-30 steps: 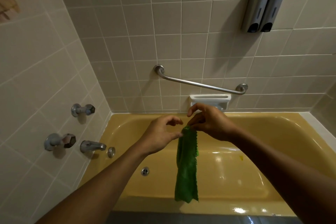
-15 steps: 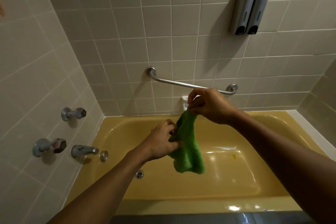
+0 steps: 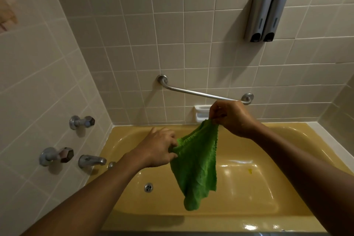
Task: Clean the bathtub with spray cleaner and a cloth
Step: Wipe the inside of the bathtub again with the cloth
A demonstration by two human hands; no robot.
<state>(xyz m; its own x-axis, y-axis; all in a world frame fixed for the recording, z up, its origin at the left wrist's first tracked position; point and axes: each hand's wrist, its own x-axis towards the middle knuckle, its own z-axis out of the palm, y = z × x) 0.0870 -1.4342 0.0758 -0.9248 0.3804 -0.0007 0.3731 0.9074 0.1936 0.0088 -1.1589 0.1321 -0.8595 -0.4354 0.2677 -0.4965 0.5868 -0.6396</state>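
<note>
DESK: What is in the picture?

PHOTOGRAPHER: A green cloth (image 3: 197,165) held in the air over a yellow bathtub (image 3: 239,201), stretched between two hands. The right hand (image 3: 231,119) pinches its upper corner near the back wall. The left hand (image 3: 157,147) has bunched an edge lower down, grip closed on the fabric. The rest hangs loose above the tub floor, touching nothing.

DESK: Which step of the job?

PHOTOGRAPHER: Readying the cloth, by my reading (opening or folding it, I cannot tell which). No wiping is under way, and no spray cleaner shows anywhere in view.

DESK: And next?

PHOTOGRAPHER: Likely gathering the cloth into one hand's grip, freeing the other to find the bottle. A small yellow mark (image 3: 250,171) on the tub floor, right of the drain (image 3: 148,187), looks a fair place to begin. Behind: a steel grab bar (image 3: 203,94), a white soap dish (image 3: 201,113), twin wall dispensers (image 3: 265,16).
</note>
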